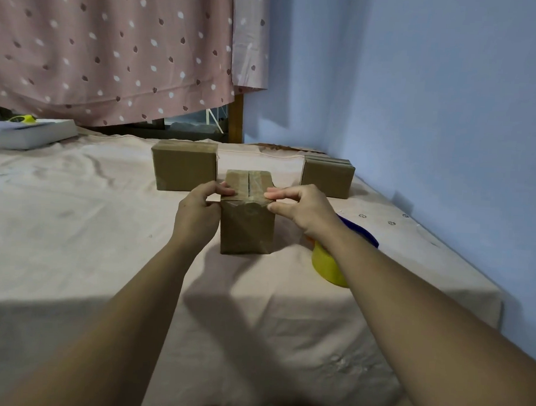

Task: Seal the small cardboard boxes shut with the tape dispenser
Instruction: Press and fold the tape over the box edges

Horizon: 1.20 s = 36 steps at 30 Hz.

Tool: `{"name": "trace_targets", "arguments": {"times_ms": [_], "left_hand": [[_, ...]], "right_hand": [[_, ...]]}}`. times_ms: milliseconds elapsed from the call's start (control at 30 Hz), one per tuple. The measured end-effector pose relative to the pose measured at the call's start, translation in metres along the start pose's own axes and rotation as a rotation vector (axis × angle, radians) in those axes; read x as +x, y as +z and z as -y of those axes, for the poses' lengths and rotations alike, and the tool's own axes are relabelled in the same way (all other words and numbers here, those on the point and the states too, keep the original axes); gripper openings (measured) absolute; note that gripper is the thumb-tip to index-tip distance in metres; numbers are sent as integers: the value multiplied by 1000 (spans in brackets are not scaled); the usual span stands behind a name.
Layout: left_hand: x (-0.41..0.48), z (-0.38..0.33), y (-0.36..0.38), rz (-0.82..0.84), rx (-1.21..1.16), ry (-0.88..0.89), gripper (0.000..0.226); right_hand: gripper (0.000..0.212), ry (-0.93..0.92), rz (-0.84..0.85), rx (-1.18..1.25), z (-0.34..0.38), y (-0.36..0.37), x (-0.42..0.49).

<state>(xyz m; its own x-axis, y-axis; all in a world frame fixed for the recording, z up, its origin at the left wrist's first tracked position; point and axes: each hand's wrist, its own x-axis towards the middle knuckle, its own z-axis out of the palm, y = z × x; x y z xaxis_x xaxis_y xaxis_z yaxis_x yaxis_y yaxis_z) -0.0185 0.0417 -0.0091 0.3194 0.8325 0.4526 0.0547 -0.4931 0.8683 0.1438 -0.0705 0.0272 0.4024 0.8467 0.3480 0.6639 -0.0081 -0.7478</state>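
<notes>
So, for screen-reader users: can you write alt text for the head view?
The left hand and right hand pinch the top front edge of a taped cardboard box on a pink sheet. A second box and third box stand behind; a tape dispenser lies partly behind the right forearm.

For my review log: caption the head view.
Left hand and right hand pinch the near cardboard box; tape dispenser lies beside.

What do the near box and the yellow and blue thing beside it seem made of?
Near box: matt brown cardboard, creased; the sheen on top suggests clear tape. Tape dispenser: smooth blue shell, probably plastic; its yellow roll looks like tape.
</notes>
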Motion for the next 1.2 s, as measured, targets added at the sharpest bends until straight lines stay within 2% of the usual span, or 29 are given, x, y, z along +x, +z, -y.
{"name": "trace_targets", "arguments": {"times_ms": [133, 267, 433, 633, 800, 900, 1033, 1067, 1133, 1200], "left_hand": [[-5, 1, -3, 84, -130, -44, 50], [-8, -4, -11, 207, -128, -4, 48], [-9, -5, -22, 398, -163, -20, 30], [-9, -5, -11, 197, -46, 92, 23], [-11, -5, -1, 112, -24, 128, 19], [-8, -4, -6, 160, -28, 115, 19], [-2, -3, -23, 408, 295, 247, 56], [-1, -5, -26, 456, 329, 234, 59], [0, -15, -28, 494, 295, 166, 47], [0, -23, -26, 444, 190, 64, 25]], "right_hand": [[15, 21, -66, 95, -3, 10, -3], [14, 32, -84, 115, -2, 13, -3], [13, 48, -121, 186, -1, 19, -4], [14, 74, -128, 298, -1, 23, -7], [16, 77, -124, 283, -2, 23, -7], [20, 75, -81, 268, -1, 19, -8], [33, 81, 0, 277, -1, 15, -12], [33, 72, 8, 273, -1, 16, -12], [24, 65, 1, 293, 2, 15, -14], [13, 86, -15, 307, 10, 13, -18]]}}
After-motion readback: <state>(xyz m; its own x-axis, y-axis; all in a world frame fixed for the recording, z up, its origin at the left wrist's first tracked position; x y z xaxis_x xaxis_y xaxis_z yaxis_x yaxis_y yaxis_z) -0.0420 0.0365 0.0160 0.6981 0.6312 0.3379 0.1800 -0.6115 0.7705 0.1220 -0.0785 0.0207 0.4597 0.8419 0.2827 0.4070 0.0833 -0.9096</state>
